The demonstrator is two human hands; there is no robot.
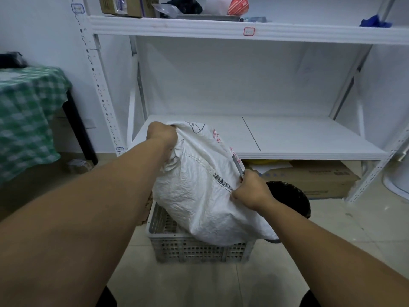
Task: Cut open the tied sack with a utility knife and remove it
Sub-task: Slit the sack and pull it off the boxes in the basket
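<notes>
Shelving rack (298,136): white metal, fills the far side. Its low shelf lies just behind the sack, and its top shelf carries cartons and a red-and-white roll (238,5).
Checked cloth (26,111): green and white, draped over a dark-legged table at the far left, well apart from the work.
Cardboard box (316,180): brown and flat on the floor under the low shelf, at the right.
Woven sack (199,196): white with black and red print. It stands bulging in the crate, leans over the crate's right rim, and hides most of the crate's inside.
Crate (194,249): grey perforated plastic on the tiled floor, near centre, with the sack sitting in it.
Black bin (292,198): round and dark, just right of the sack and partly hidden behind the right wrist.
Left hand (161,132): fist closed tight round the bunched top of the sack at its far left, holding it up.
Right hand (250,191): fingers curled round the knife handle, knuckles pressed against the sack's right flank.
Utility knife (238,166): slim and grey. It points up and away from the right fist and lies along the sack's right side. I cannot tell whether the blade is in the fabric.
</notes>
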